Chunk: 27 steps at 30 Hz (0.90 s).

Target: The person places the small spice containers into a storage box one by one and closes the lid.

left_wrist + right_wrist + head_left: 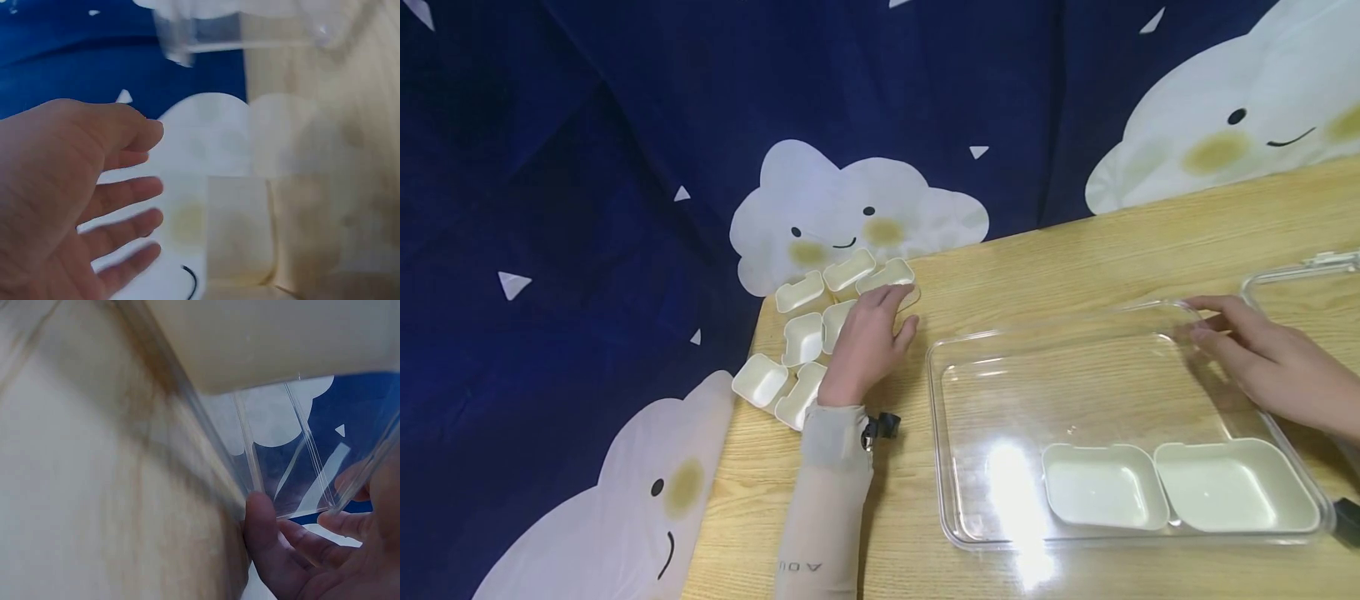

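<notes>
A clear plastic box [1000, 367] sits on the wooden table, with two cream trays inside along its near side: a left tray [1105, 487] and a right tray [1232, 486]. My right hand [1273, 358] grips the box's far right corner; in the right wrist view, the thumb [261, 525] presses one side of that corner. Over a group of several small cream trays, such as one at the near left [761, 380], reaches my left hand [867, 346]. Its fingers are parted, holding nothing visible in the left wrist view, close to the back right tray [891, 275].
Another clear plastic piece with a latch [1330, 265] lies at the right edge of the table. Behind and to the left hangs a dark blue curtain [625, 125] with white clouds. Wooden tabletop [895, 517] shows between the loose trays and the box.
</notes>
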Available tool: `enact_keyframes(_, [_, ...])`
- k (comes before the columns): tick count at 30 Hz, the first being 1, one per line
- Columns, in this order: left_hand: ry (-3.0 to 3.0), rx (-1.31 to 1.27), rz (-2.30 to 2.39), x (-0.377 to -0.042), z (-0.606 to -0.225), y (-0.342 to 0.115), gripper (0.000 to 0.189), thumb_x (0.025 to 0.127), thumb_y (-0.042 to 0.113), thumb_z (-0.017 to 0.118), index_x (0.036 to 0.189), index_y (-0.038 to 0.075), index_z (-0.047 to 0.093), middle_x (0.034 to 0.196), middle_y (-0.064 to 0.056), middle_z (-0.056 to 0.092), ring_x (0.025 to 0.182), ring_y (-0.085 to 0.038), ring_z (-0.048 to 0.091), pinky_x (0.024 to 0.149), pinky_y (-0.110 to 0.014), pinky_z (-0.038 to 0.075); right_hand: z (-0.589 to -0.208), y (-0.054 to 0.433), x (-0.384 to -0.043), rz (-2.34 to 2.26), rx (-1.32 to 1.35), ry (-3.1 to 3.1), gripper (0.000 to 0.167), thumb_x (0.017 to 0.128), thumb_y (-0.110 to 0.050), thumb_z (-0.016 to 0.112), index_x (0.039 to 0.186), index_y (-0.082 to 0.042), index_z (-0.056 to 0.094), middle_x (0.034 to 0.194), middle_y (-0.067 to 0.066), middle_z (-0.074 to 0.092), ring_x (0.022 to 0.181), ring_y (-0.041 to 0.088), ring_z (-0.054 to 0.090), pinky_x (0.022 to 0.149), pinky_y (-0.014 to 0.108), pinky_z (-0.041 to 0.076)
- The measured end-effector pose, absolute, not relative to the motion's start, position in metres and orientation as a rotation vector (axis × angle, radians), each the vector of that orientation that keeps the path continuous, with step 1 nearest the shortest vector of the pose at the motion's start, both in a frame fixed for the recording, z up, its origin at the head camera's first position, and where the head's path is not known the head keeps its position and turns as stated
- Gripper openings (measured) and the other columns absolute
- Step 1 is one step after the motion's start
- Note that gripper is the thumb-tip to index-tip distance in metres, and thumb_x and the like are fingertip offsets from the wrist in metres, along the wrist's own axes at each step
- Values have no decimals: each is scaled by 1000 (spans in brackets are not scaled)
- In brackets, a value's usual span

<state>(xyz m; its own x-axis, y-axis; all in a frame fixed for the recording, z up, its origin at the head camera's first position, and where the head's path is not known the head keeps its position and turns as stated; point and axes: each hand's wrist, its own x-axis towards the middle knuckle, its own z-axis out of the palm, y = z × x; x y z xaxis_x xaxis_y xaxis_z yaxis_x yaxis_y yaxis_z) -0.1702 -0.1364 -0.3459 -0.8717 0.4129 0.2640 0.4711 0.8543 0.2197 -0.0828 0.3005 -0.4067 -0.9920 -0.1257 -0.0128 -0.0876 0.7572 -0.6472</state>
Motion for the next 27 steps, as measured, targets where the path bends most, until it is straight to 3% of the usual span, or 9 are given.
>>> enact_keyframes(6, [-2832,-593,-431,-181,-364,-139,53,101,21,62,149,4,50,152,-20,54,140,-38,53,119,-49,44,-408,302,-80,-1081,-174,2880,49,112,-31,38,158,-14,36,124,29,66,79,-10,52,59,25,43])
enact_keyframes(13, [-2844,-608,-427,-187,-373,-141,56,100,21,63,150,0,47,154,-23,51,143,-39,49,123,-48,39,-409,302,-79,-1092,-185,2876,49,112,-30,39,158,-14,35,135,31,62,81,-15,51,58,23,44])
enact_keyframes(19, [-2851,-608,-387,-191,-378,-142,56,99,23,63,148,-1,49,151,-22,53,145,-41,46,124,-51,36,-409,302,-79,-1079,-188,2873,49,112,-30,39,158,-14,35,134,31,63,84,-19,48,59,22,43])
enact_keyframes(27, [-2986,-513,-375,-194,-378,-141,58,103,29,58,155,7,43,155,-15,52,149,-38,41,124,-59,27,-408,302,-81,-1070,-178,2873,49,112,-31,40,158,-14,36,124,28,67,84,-17,49,61,23,43])
